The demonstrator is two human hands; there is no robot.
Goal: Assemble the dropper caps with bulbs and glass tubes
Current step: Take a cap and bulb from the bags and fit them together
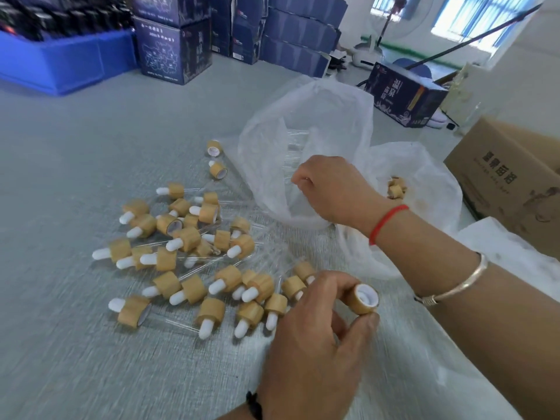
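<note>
A: Head view: left hand [315, 338] pinches a wooden cap [365, 299], white inside facing up, beside the assembled droppers [188, 253].
B: And the right hand [330, 189]?
A: Curled inside the plastic bag [306, 122]; its hold, I can't tell.

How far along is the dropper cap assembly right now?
Done: a pile of finished droppers lies on the table. In hand: the left hand pinches a wooden cap, no tube in it; the right hand reaches into the clear bag of glass tubes. Left: loose caps in the second bag.
</note>
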